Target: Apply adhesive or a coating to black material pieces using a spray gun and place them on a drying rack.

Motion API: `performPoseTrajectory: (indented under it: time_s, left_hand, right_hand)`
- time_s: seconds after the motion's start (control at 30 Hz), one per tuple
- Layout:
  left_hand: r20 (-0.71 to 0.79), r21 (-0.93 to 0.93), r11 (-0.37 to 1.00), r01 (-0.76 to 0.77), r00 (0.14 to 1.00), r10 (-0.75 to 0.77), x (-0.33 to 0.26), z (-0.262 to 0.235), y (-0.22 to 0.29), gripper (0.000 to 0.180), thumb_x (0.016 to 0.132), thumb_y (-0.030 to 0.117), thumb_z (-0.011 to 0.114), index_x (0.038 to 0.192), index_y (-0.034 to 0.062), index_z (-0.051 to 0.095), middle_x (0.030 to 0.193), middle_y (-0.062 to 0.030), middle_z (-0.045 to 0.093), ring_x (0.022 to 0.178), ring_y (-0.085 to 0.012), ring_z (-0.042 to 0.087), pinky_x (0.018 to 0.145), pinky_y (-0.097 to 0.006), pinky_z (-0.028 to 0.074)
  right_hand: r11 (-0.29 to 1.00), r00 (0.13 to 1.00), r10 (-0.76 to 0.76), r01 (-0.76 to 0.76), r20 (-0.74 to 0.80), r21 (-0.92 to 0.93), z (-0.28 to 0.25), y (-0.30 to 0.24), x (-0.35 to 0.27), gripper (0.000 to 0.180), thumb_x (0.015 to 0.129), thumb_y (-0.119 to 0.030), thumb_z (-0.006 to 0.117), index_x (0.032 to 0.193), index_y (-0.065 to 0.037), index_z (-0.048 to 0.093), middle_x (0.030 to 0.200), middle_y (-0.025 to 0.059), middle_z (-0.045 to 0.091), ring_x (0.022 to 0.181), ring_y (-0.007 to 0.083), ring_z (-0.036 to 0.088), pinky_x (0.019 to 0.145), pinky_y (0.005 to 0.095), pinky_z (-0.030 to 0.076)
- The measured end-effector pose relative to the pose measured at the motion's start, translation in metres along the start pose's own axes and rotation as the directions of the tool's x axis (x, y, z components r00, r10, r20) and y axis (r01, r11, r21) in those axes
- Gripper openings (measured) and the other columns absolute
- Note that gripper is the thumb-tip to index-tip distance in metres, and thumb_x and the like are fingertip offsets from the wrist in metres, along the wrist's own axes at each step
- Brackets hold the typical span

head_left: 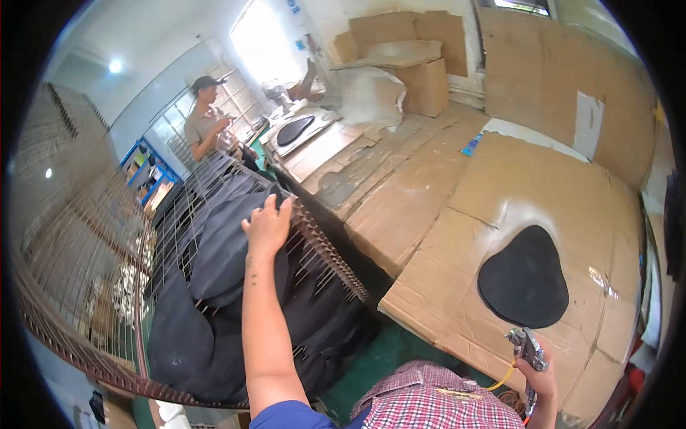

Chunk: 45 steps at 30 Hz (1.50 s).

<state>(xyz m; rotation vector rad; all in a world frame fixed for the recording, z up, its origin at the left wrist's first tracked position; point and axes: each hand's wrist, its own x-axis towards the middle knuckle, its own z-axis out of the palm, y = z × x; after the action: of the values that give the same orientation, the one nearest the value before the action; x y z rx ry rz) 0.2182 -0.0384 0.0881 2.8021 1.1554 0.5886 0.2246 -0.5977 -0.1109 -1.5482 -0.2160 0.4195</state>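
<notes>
1. The left hand (269, 227) reaches out over the rack (330, 256), its fingers spread and bent at the upper edge of the dark stack (221, 250). The view there is poor: the fingertips seem to touch a black piece, but I cannot tell whether they pinch it.
2. The right hand (541, 375) is closed around the grip of a spray gun (529, 350), near the lower right. The gun's head points up and to the left; a yellow hose (504, 377) curves down beside it.
3. Just beyond the gun, a rounded black panel (525, 277) lies flat on the cardboard (443, 286), narrower at its far end. A pale haze marks the cardboard around that end. The gun's head is near its lower edge, apart from the hand.
4. The stack is of large, smooth black pieces, overlapping one another on the rack's thin wires, left of the cardboard.
5. A checked apron (436, 400) and a blue sleeve (293, 416) show at the bottom, above a green floor (371, 372).
6. Farther back, a co-worker (201, 129) in a dark cap stands near another black panel, the far one (295, 131), lying on a bench.
</notes>
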Motion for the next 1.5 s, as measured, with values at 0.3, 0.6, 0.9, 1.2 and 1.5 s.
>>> performPoseTrajectory:
  time_s: [0.3, 0.6, 0.9, 1.2, 1.5]
  left_hand:
    - [-0.501, -0.655, 0.672, -0.345, 0.864, -0.045, -0.008, -0.025, 0.031, 0.038, 0.095, 0.026, 0.048, 0.12, -0.0007, 0.055, 0.102, -0.0135, 0.065, 0.101, -0.0195, 0.058, 0.094, -0.031, 0.039]
    - [-0.352, -0.891, 0.298, -0.343, 0.936, 0.022, -0.061, 0.084, 0.086, 0.017, 0.095, 0.014, 0.049, 0.098, 0.0002, 0.058, 0.06, 0.0026, 0.041, 0.054, -0.0046, 0.037, 0.051, -0.019, 0.032]
    - [0.05, -0.959, 0.282, -0.02, 0.969, 0.241, -0.125, 0.181, 0.152, 0.026, 0.097, 0.021, 0.046, 0.079, 0.0036, 0.049, 0.054, 0.0027, 0.041, 0.043, -0.0036, 0.034, 0.041, -0.021, 0.028]
    - [0.118, -0.914, 0.405, 0.002, 0.958, 0.262, -0.143, 0.231, 0.157, 0.006, 0.087, 0.003, 0.056, 0.093, 0.0012, 0.056, 0.062, 0.0017, 0.051, 0.055, -0.0051, 0.047, 0.054, -0.019, 0.039]
    - [0.181, -0.871, 0.491, -0.02, 0.916, 0.358, -0.157, 0.281, 0.141, 0.013, 0.084, -0.001, 0.056, 0.097, -0.0021, 0.057, 0.078, -0.002, 0.056, 0.068, -0.008, 0.053, 0.062, -0.021, 0.045]
  right_hand:
    - [1.0, 0.962, 0.004, -0.005, -0.274, -0.004, -0.025, 0.005, -0.05, 0.05, 0.076, -0.001, 0.068, 0.123, -0.004, 0.052, 0.092, -0.0011, 0.058, 0.08, 0.0076, 0.055, 0.072, 0.0245, 0.048]
    - [0.986, 0.849, -0.004, -0.085, -0.529, -0.144, -0.034, -0.064, -0.105, 0.041, 0.081, -0.003, 0.065, 0.12, -0.002, 0.054, 0.094, 0.0004, 0.058, 0.079, 0.0081, 0.054, 0.071, 0.0252, 0.048]
    - [0.99, 0.769, -0.037, -0.06, -0.638, -0.129, -0.02, -0.085, -0.138, 0.049, 0.08, -0.005, 0.066, 0.126, 0.002, 0.048, 0.091, 0.0039, 0.061, 0.074, 0.0072, 0.056, 0.068, 0.0232, 0.048]
    - [0.996, 0.92, -0.022, -0.012, -0.39, -0.085, -0.008, -0.073, -0.136, 0.054, 0.078, -0.008, 0.07, 0.126, 0.003, 0.047, 0.081, 0.0082, 0.061, 0.071, 0.013, 0.06, 0.064, 0.0267, 0.049]
    - [0.991, 0.762, -0.074, -0.017, -0.643, -0.134, -0.02, -0.085, -0.114, 0.048, 0.082, -0.004, 0.063, 0.127, 0.003, 0.046, 0.094, 0.0048, 0.06, 0.073, 0.0085, 0.057, 0.066, 0.0221, 0.049]
